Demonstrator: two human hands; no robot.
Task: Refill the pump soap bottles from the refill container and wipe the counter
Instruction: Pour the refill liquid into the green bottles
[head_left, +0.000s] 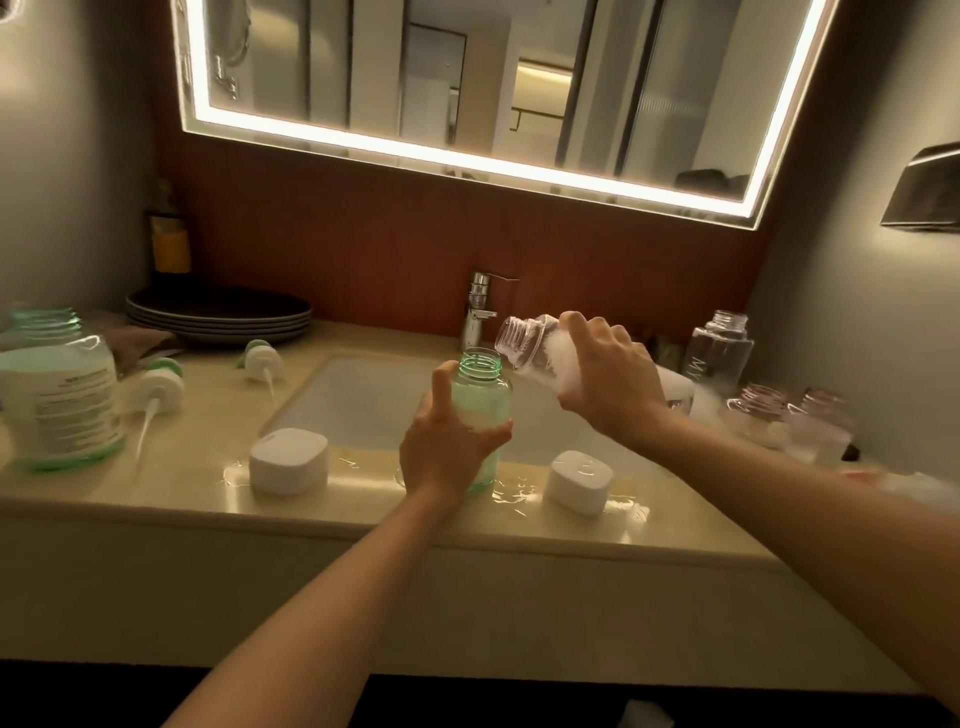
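At the front rim of the counter (156, 499), between a white cap (288, 460) and a second white cap (579, 480), the green bottle (483, 400) stands upright with its pump off and its threaded mouth open. The left hand (449, 447) grips its lower body, thumb up 1 side and fingers curled round the other. The right hand (610, 387) is clamped round a clear bottle (530, 343), tilted so that its open mouth hangs just above and beside the green bottle's mouth. White foamy soap sits in the part nearest the palm; I cannot tell whether any is running out yet.

The green bottle looks like thin, stiff plastic with only a little pale liquid low down, so it is probably light and easy to tip. A low grip like this one, pressing it to the counter, suits it. The counter glints wet around its base, so it may slide. The clear bottle seems rigid too, and soapy walls would be slick. It is best held round the body, well back from the neck.

Off to the left stands the big refill container (62, 395), open, with 2 pump heads (156, 384) lying near it.
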